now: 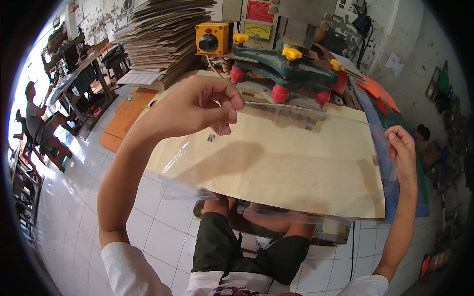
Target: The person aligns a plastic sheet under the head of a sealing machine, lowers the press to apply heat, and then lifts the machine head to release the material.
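A large clear plastic sheet (296,148) is stretched between my hands above a cream-coloured board (237,167). At its far left part, my left hand (202,106) has its fingers curled and closed at the sheet's edge. My right hand (402,150) pinches the sheet's right corner, beyond the board's right edge. The sheet's far edge runs nearly straight from one hand to the other. Its near part hangs loosely past the board's front edge, above my legs. A small dark mark (211,138) shows on the board below my left hand.
Just behind the board stands a machine with a green metal frame (276,66), yellow knobs and red feet. Left of it are a yellow control box (214,38) with a black dial and a tall stack of flat boards (158,39). Another person (37,108) sits far left.
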### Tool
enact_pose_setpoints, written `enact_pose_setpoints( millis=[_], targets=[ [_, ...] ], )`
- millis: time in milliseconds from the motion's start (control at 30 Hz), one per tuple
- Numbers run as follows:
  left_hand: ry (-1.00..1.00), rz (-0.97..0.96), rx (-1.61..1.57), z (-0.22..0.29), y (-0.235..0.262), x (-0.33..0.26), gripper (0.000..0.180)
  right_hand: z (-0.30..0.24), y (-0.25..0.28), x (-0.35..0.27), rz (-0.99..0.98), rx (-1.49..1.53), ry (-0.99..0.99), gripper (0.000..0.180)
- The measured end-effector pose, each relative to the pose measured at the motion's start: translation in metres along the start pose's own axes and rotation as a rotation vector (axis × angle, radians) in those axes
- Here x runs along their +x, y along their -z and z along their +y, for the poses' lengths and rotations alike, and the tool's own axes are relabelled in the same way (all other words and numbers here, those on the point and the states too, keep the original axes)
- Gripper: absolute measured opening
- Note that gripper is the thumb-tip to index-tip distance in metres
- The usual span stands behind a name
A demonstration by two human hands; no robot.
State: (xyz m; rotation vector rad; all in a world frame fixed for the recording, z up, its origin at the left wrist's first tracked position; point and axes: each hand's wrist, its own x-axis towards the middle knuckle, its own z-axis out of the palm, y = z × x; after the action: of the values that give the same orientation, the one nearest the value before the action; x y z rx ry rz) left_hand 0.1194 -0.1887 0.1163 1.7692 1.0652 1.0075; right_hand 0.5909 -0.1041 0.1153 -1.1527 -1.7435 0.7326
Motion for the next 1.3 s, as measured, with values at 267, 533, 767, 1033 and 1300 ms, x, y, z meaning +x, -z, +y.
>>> enact_pose_setpoints(
  millis=[267, 533, 767, 1033, 1300],
  targets=[
    [0.042, 0.022, -0.108, -0.002, -0.002, -0.005, 0.013, -0.001, -0.006, -0.005, 0.031, -0.034, 0.067, 0.02],
    [0.032, 0.1, -0.097, -0.002, -0.001, -0.008, 0.015, 0.004, -0.012, -0.007, 0.045, 0.054, 0.138, 0.015],
    [-0.045, 0.165, -0.046, -0.006, 0.0, -0.012, 0.021, 0.007, -0.018, -0.01, 0.036, 0.048, 0.245, 0.017],
    [-0.188, 0.26, 0.001, -0.008, -0.002, -0.02, 0.03, 0.016, -0.026, -0.015, 0.105, 0.024, 0.415, 0.017],
    [-0.123, 0.244, 0.089, -0.015, 0.0, -0.021, 0.027, 0.016, -0.03, -0.023, -0.016, -0.03, 0.323, 0.013]
  ],
)
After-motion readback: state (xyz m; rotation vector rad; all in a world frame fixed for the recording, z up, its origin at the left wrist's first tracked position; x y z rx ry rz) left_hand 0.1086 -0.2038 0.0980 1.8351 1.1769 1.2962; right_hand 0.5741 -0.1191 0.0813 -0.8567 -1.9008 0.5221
